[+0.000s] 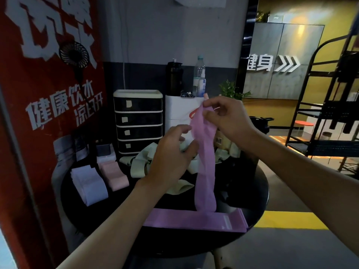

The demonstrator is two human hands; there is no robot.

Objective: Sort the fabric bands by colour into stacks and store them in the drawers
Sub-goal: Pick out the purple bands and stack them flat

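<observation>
R hand [223,117] is pinching the top end of a purple band [206,167], holding it up in front & to the right of the drawer unit [138,121]. The band is hanging straight down, its lower end reaching the purple stack [194,220], which is lying flat at the near edge of the surface [242,191], far from the drawer unit. L hand [171,152] is hovering w/ fingers spread & loosely bent, thumb right by the band's edge; can't tell if touching. Green bands [139,164] are lying in a loose pile just in front of the drawer unit. Pink stack [114,175] & white stack [89,183] are sitting side by side, front-left of the drawer unit.
</observation>
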